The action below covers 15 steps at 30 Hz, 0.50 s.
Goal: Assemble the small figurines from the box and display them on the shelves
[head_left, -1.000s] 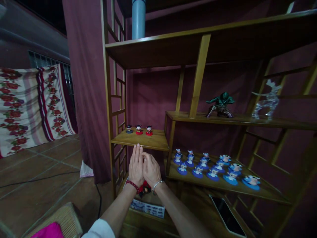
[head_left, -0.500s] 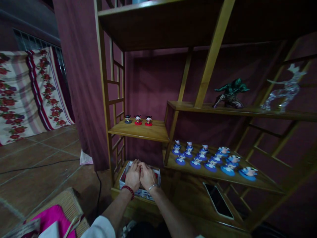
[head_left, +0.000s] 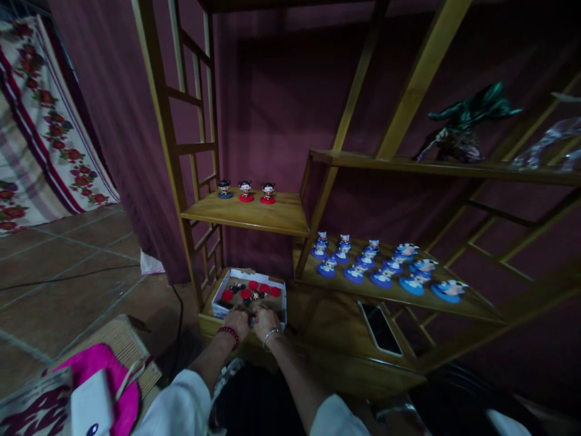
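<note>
My left hand (head_left: 238, 321), with a dark red bead bracelet, and my right hand (head_left: 267, 322), with a silver bangle, meet over the near edge of a shallow white cardboard box (head_left: 218, 309). Both are closed, fingertips together around something small that they mostly hide. In the box lie several red round bases (head_left: 253, 284) and small black-haired figurines (head_left: 256, 296) on a brown bottom. On the small shelf (head_left: 247, 217) above the box, three like figurines stand upright in a row: one on a grey base (head_left: 224, 189), two on red bases (head_left: 267, 194).
Several figurines on purple and blue bases (head_left: 356, 272) stand on the right shelf. Below them lies a dark-screened phone or tablet (head_left: 381, 329). A green figure (head_left: 472, 124) stands higher up. At lower left, a pink cloth (head_left: 102, 363) and a white device (head_left: 91, 404) lie on a woven surface.
My view has tilted down and shifted. Both hands have drawn back from over the box's middle to its near edge, uncovering the red bases and figurines inside.
</note>
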Each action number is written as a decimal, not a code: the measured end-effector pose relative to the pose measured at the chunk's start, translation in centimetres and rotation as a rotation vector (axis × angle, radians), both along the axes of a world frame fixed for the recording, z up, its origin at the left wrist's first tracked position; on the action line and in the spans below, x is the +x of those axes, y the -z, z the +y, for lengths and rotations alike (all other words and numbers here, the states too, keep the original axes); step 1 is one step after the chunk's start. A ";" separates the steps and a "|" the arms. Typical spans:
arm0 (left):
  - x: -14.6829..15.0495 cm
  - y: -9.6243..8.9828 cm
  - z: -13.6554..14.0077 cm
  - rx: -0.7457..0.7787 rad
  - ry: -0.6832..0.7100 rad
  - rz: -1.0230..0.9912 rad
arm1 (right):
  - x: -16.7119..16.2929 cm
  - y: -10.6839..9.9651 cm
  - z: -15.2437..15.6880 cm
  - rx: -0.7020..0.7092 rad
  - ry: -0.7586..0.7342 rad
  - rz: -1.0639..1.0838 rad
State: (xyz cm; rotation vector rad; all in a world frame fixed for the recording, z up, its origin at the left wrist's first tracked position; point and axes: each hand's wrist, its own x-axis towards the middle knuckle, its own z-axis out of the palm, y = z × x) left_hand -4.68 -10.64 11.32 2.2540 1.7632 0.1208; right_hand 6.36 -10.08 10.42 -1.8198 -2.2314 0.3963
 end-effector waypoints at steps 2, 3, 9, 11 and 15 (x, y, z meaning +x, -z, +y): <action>-0.2 0.4 0.0 -0.004 0.013 0.008 | 0.3 0.8 -0.1 -0.013 -0.004 -0.015; -0.3 0.6 0.1 -0.008 0.015 0.013 | 0.4 1.1 -0.1 -0.014 -0.012 -0.021; -0.5 1.5 1.3 -0.078 0.000 0.054 | 0.9 1.8 -0.3 0.008 -0.045 -0.072; -0.5 1.8 1.8 -0.122 -0.014 0.067 | 1.0 1.8 -0.4 -0.006 -0.047 -0.089; -0.2 2.0 3.1 -0.211 -0.029 0.063 | 1.4 1.6 -0.4 0.002 -0.077 -0.097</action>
